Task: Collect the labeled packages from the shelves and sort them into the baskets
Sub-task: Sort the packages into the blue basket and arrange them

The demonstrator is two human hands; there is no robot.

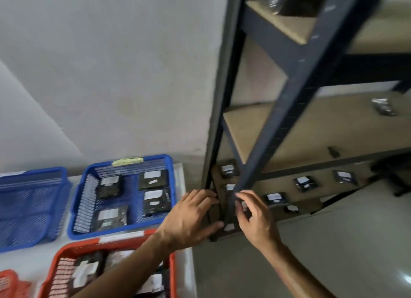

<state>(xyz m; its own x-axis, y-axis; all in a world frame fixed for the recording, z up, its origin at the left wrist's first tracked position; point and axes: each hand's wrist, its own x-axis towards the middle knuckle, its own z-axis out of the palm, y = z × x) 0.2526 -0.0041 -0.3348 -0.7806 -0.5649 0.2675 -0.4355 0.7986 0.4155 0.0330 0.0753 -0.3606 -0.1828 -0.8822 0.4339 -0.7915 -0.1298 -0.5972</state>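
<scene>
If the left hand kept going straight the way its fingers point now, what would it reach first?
Probably the dark package at the near end of the bottom shelf, just past the left hand fingertips. The shelf's dark corner post stands close beside that line; blur hides depth, so it could brush the post first.

Matt dark metal rack (287,110) with raw wood-board shelves (311,128); perforated plastic baskets (82,199); glossy black plastic-wrapped packages (153,179).

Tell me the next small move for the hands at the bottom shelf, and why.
Probably close both hands on the black labeled package at the bottom shelf's left end. The left hand and right hand flank it with fingers spread, holding nothing clearly, and the dark metal shelf post partly hides it.
</scene>
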